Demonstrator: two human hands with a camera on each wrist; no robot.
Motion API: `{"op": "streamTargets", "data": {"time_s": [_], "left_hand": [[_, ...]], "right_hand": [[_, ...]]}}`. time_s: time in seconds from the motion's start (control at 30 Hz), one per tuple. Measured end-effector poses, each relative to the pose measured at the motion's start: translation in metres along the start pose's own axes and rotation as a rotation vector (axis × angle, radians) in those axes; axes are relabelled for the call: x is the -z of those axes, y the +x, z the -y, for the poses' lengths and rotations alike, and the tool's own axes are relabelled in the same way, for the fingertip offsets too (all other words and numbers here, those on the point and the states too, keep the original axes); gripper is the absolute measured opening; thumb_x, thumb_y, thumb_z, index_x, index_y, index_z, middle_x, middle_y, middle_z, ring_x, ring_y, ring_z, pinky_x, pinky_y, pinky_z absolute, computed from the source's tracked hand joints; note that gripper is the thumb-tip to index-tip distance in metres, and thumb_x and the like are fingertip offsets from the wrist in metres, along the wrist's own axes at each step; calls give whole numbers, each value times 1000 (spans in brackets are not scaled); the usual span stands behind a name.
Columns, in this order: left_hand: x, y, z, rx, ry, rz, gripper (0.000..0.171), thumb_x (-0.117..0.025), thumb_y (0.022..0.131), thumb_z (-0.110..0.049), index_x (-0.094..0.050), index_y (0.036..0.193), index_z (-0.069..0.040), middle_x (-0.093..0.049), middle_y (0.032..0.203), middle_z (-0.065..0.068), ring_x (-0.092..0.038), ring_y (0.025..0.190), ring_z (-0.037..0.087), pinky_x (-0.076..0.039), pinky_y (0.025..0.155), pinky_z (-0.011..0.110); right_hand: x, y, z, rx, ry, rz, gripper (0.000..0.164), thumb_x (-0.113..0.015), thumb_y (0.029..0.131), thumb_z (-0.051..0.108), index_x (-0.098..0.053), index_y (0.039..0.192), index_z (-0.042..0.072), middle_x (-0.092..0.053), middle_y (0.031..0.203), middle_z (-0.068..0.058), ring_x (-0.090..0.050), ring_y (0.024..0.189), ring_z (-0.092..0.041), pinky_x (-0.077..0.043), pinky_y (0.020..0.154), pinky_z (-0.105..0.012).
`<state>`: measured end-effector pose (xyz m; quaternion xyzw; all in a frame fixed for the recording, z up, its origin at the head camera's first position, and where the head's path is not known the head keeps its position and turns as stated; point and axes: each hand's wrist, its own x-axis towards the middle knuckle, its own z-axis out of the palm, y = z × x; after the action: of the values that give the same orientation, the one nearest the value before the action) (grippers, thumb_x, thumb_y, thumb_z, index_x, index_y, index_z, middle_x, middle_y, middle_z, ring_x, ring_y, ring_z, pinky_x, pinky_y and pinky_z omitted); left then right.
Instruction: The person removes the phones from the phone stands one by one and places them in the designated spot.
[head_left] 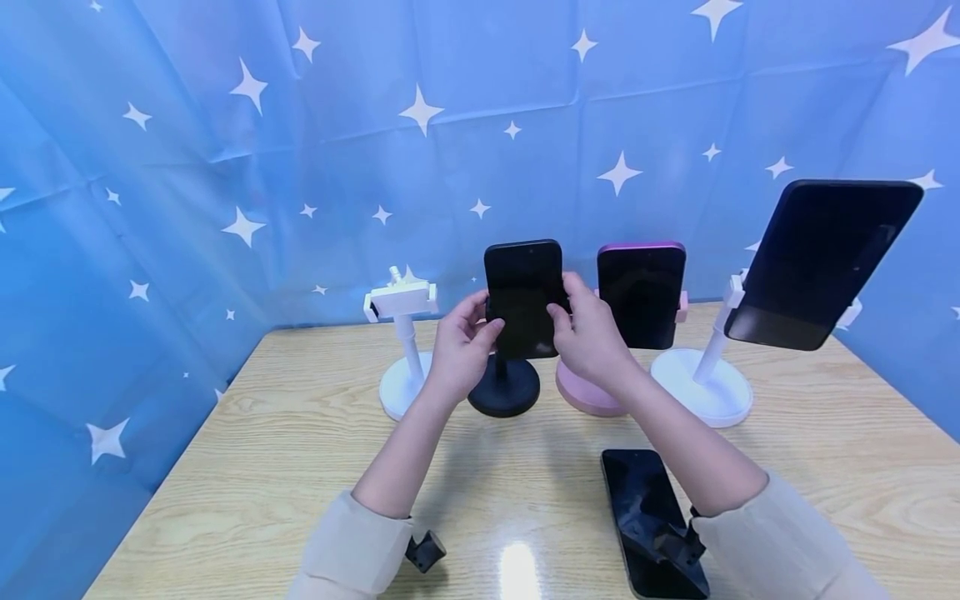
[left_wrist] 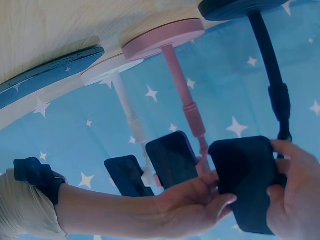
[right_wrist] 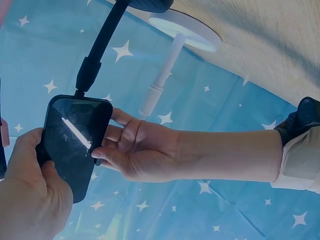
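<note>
While both hands grip the black smartphone [head_left: 528,292] by its opposite long edges, it sits above the round-based black phone stand [head_left: 506,398], screen toward the wearer. Left hand [head_left: 460,350]: thumb on the front, fingers curled round the edge. Right hand [head_left: 592,335]: same pinch, mirrored; the two-sided hold probably keeps the phone square to the stand. Whether the clamp behind has hold, cannot tell. To the right, a pink phone stand [head_left: 587,390] carries a purple-edged smartphone [head_left: 642,296], then a white phone stand [head_left: 705,367] a larger tablet-like device [head_left: 823,262], both tilted, presumably for viewing. Another white stand [head_left: 407,335] at left. Dark phone [head_left: 643,496] flat on the wooden table [head_left: 300,442], partly under the right forearm.
</note>
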<state>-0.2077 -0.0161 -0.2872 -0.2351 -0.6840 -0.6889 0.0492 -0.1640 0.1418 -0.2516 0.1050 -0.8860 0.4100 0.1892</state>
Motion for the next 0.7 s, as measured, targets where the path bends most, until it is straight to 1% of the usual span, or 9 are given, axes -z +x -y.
{"op": "streamTargets", "data": {"time_s": [0.03,0.13,0.2,0.3,0.4,0.53,0.7], "left_hand": [[0,0,0,-9,6,-3,37,-52,89,5,-50,125,2,-59,105,23,-63,94,29,-54,70,32],[1,0,1,-28,13,-7,37,-52,89,5,-50,126,3,-60,104,24,-63,93,29,-54,69,29],[1,-1,1,-39,12,-7,38,-52,89,5,-50,126,3,-59,103,24,-63,92,30,-54,70,30],[1,-2,2,-46,-12,-3,39,-52,89,6,-49,127,4,-59,104,25,-63,94,31,-54,74,34],[2,-2,3,-48,-48,5,40,-51,89,7,-49,128,3,-58,106,25,-63,96,33,-53,76,37],[3,-3,4,-50,-66,13,42,-51,88,9,-49,129,2,-58,107,25,-62,98,34,-52,77,37],[5,-7,0,-49,-78,24,44,-50,87,11,-48,130,2,-57,107,25,-60,101,34,-52,78,38]], "right_hand": [[0,0,0,5,-4,-4,29,-41,95,1,-42,123,-2,-55,106,-20,-50,83,-28,-42,84,-43],[0,-1,-2,29,-18,-20,27,-43,94,1,-44,120,-2,-55,90,-18,-45,64,-24,-41,71,-39],[0,-1,-3,53,-22,-34,25,-44,93,0,-46,118,-2,-52,82,-17,-41,57,-22,-39,65,-36],[-1,-2,-5,93,-15,-56,22,-45,92,-1,-48,115,-2,-54,82,-16,-43,58,-21,-39,60,-33],[-2,-4,-6,129,-5,-83,20,-47,91,-3,-50,111,-2,-57,86,-16,-46,63,-22,-39,60,-32],[-3,-6,-7,163,12,-116,20,-48,90,-4,-53,109,-1,-59,87,-16,-49,67,-22,-40,61,-31],[-2,-11,-6,209,16,-136,20,-51,88,-6,-55,107,-2,-61,89,-15,-50,68,-20,-43,60,-28]]}}
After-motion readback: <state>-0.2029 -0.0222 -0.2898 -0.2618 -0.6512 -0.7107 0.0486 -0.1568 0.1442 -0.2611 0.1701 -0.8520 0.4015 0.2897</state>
